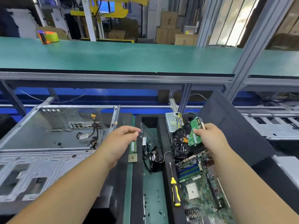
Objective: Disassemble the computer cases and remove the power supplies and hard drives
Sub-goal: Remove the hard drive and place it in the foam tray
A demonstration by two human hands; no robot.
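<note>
Holding a hard drive (195, 132) board side up, your right hand (208, 136) has its fingers and thumb curled round the drive's right end, above the pile of pulled parts at the right. The case (53, 126) at the left lies open on its side and looks stripped: only loose cables (93, 135) and the rear port plate remain visible inside. Judged from this, the case is largely done. A power supply (172, 122) sits at the far end of the parts pile, just beside a fan card (180, 143); the motherboard (200, 180) lies nearer to you, with a screwdriver (174, 189) along its left edge. Between case and pile rest a memory stick (133, 146) and a processor chip (132, 158), and loose screws (157, 194) dot the near surface (153, 183).

What is left appears to be setting the drive down; further cases at the far right are too blurred to judge.

Your left hand (119, 139) reaches forward over the gap, palm turned inward, fingers loosely bent, gripping nothing.
</note>
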